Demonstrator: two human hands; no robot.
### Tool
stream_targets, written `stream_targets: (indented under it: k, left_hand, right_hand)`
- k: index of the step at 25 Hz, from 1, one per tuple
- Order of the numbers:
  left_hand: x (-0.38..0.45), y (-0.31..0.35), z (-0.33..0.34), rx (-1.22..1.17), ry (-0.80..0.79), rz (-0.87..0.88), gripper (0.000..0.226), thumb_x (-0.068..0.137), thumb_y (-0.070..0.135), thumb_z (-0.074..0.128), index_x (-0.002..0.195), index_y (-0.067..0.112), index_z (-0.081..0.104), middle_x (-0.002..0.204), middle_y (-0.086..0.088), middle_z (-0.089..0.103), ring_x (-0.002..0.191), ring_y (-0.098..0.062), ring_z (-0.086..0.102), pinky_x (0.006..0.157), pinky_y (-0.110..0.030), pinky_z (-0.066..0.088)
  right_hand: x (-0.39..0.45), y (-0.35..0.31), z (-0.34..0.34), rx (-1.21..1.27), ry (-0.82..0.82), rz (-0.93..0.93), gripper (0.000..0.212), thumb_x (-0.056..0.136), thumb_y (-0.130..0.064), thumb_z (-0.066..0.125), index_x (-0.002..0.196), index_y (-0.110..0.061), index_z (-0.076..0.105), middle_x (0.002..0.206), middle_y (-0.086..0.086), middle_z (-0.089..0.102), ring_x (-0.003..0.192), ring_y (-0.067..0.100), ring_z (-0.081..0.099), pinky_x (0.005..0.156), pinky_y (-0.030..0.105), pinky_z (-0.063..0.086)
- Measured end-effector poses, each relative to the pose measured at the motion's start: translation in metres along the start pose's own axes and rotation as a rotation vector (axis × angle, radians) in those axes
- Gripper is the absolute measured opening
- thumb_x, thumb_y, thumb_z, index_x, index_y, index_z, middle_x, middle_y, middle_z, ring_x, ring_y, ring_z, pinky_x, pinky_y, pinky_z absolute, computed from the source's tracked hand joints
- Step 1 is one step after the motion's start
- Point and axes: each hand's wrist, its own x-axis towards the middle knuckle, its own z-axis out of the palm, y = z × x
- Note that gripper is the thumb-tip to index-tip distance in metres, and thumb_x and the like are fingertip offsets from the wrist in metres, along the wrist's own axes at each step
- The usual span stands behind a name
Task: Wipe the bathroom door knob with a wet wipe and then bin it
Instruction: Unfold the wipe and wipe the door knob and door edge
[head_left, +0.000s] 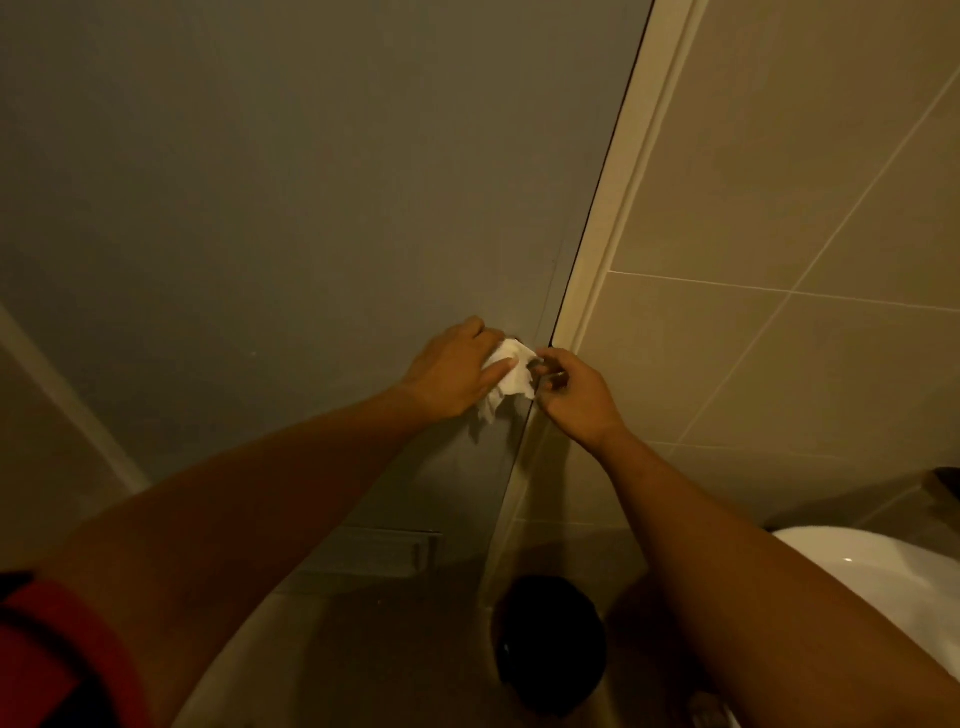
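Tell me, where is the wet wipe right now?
In the head view, the wet wipe sits just right of centre, bunched against the grey door near its edge, under the left hand, with the right hand beside it.

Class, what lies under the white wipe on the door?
The wet wipe is bunched against the door by the left hand. The knob beneath is covered, unseen.

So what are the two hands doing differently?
The left hand lies spread over the white wipe, pressing it against the grey door; the right hand is curled, only pinching the wipe's edge by the door frame. The left sits slightly higher. Both are bare and touch the wipe.
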Motion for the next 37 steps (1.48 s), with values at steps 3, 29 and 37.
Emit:
stream_targets:
  k: [3, 29, 37]
  left_hand:
    - [-0.003, 0.017, 0.019, -0.063, -0.025, -0.087, 0.054, 0.092, 0.052, 0.048, 0.136, 0.022, 0.049, 0.128, -0.006, 0.051, 0.11, -0.023, 0.057, 0.094, -0.038, 0.052]
    - [0.0, 0.046, 0.054, -0.233, 0.06, -0.335, 0.033, 0.09, 0.025, 0.058, 0.12, 0.031, 0.047, 0.123, -0.006, 0.053, 0.106, -0.023, 0.057, 0.087, -0.038, 0.055]
    - [0.001, 0.065, 0.054, -1.346, 0.304, -0.789, 0.034, 0.084, 0.008, 0.067, 0.112, 0.025, 0.057, 0.104, -0.007, 0.062, 0.073, -0.018, 0.064, 0.073, -0.047, 0.06]
  right_hand:
    - [0.005, -0.003, -0.02, -0.333, 0.145, -0.134, 0.043, 0.085, -0.008, 0.063, 0.127, -0.012, 0.059, 0.126, 0.008, 0.06, 0.12, 0.025, 0.053, 0.102, 0.037, 0.048]
    - [0.079, -0.032, -0.083, -1.156, 0.231, -0.823, 0.071, 0.093, -0.008, 0.045, 0.155, -0.023, 0.014, 0.165, 0.008, 0.009, 0.151, 0.026, 0.003, 0.118, 0.039, -0.015]
    - [0.081, -0.032, -0.082, -1.177, 0.215, -0.803, 0.081, 0.088, -0.001, 0.052, 0.155, -0.024, 0.013, 0.165, 0.007, 0.008, 0.151, 0.025, 0.002, 0.118, 0.04, -0.014]
